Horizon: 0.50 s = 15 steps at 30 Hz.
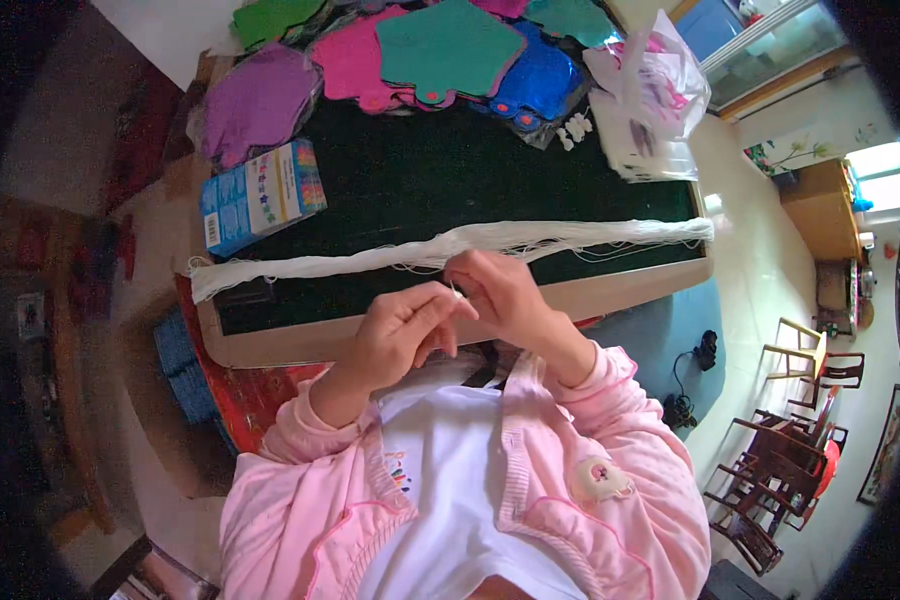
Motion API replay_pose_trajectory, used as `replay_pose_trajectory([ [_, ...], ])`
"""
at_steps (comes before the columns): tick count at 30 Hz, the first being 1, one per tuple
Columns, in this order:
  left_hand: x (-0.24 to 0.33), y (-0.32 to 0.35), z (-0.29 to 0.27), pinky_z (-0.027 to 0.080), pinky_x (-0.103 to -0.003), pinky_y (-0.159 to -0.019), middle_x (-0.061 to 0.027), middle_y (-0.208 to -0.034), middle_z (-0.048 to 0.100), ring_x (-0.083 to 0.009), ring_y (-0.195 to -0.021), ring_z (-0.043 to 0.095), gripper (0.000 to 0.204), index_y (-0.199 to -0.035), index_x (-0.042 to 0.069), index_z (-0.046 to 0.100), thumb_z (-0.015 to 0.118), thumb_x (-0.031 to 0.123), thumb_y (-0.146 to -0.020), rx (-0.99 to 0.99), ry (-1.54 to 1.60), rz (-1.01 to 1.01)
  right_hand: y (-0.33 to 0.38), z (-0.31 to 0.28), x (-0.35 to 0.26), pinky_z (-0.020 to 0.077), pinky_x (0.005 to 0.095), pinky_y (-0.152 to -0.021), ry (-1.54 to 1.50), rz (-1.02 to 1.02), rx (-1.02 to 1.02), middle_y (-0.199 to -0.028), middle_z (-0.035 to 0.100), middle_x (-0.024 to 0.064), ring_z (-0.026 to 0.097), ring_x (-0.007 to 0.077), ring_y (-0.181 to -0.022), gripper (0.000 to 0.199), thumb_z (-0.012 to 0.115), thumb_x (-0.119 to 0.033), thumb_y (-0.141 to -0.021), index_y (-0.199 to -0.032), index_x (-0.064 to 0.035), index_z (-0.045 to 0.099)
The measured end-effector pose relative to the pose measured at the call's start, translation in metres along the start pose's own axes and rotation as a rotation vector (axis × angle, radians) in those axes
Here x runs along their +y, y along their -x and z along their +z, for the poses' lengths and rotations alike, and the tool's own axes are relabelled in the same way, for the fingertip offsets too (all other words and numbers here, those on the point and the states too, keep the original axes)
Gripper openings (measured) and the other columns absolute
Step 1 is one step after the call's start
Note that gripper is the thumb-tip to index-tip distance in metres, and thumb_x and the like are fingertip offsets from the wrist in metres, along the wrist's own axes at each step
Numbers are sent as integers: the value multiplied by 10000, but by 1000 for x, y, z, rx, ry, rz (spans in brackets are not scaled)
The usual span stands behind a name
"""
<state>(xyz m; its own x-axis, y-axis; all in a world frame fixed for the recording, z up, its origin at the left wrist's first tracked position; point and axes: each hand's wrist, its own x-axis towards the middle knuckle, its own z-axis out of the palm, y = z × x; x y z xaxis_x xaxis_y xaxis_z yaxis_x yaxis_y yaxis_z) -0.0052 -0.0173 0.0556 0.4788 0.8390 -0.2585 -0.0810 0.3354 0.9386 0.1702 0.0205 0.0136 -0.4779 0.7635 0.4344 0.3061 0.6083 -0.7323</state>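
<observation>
My left hand (407,328) and my right hand (502,292) meet close together over the near edge of the table. Both have their fingertips pinched on a thin white string (455,287); a small white bit of it shows at the left fingertips. Whether it is looped or knotted there is too small to tell. Just beyond the hands, a long skein of white string (350,262) stretches across the table from left to right, with several loose strands hanging off its middle.
Packs of felt-like shapes in purple (255,105), teal (450,50) and blue (540,80) line the far side. A blue-and-white box (260,195) lies at the left. Toward the far right are a white plastic bag (660,90) and small white bundles (574,130). Wooden chairs (770,465) stand farther right.
</observation>
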Motion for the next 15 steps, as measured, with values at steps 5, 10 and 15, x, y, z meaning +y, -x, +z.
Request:
replay_pose_trajectory([
  [5,-10,-22,-12,313,-162,-417,-23,-644,564,-32,-447,427,241,-890,25,571,411,191,-959,274,-29,386,3,10,-6,448,369,-584,-116,34,-102,-751,550,134,557,333,-684,162,550,7,-738,-895,-27,527],
  [10,-19,-21,-17,305,-181,-371,-39,-742,612,-52,-406,420,276,-877,36,610,435,239,-943,156,-248,140,-4,-4,7,438,370,-576,42,5,-4,-741,554,133,549,341,-659,97,514,30,-776,-866,-5,516],
  [15,-24,-36,-16,351,-197,-397,-120,-919,649,-79,-433,462,254,-945,30,617,448,220,-934,217,206,202,-1,2,14,429,367,-604,-31,49,-22,-737,532,133,535,332,-689,55,500,19,-792,-841,-6,506],
])
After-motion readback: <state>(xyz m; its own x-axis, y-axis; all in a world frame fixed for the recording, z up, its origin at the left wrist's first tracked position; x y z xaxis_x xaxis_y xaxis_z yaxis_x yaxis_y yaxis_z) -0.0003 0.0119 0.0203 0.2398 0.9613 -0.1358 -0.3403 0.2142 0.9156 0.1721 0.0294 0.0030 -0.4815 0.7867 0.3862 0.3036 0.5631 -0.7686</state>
